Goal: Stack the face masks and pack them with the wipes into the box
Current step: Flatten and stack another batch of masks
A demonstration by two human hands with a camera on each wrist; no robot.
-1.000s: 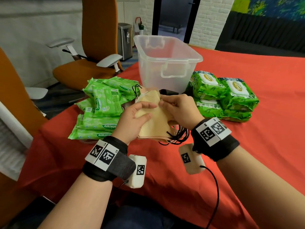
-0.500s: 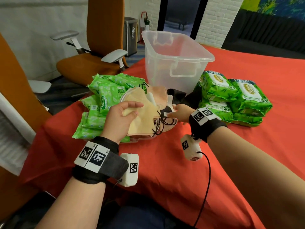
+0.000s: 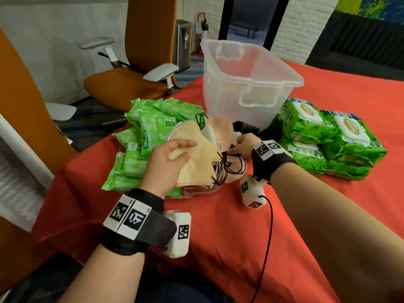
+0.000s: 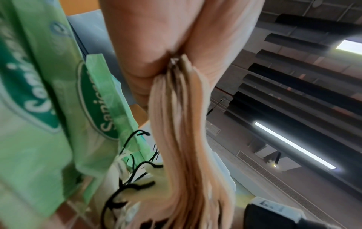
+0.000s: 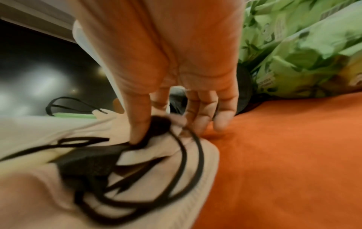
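Note:
My left hand (image 3: 188,150) grips a stack of beige face masks (image 3: 196,165), thumb on top and fingers underneath; the left wrist view shows the layered mask edges (image 4: 182,139) clamped in the hand. Beside it lie loose masks (image 3: 220,130) with black ear loops. My right hand (image 3: 236,146) reaches into them and pinches one mask (image 5: 156,148) at its looped edge. The clear plastic box (image 3: 282,83) stands upright just behind the masks. Green wipe packs are heaped on the left (image 3: 150,130) and stacked on the right (image 3: 328,136).
The table has a red cloth (image 3: 229,248). A clear shallow tray (image 3: 196,191) lies under the masks. Orange office chairs (image 3: 131,84) stand off the table's left edge. A black cable (image 3: 269,237) hangs from my right wrist.
My right hand has left the held stack and moved right to the loose masks, where it pinches one. My left hand still holds the stack, raised slightly.

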